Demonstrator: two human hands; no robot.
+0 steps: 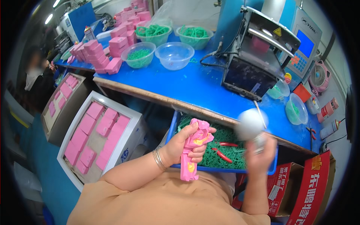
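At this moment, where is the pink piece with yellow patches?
In the head view, the pink piece is gripped in the left hand, near the picture's middle, seen against the left part of the blue tray of green pieces.

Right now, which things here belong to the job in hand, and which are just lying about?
Likely the job's:
pink piece, in the left fingers
white thing, blurred, in the right fingers
blue bin
green scraps

Likely just lying about:
fan
spray can
red carton

This is a workshop, shown by the machine (249, 73), control panel (303, 47), bowled green parts (138, 54) and stacked pink blocks (119, 42) on the surface (168, 85).
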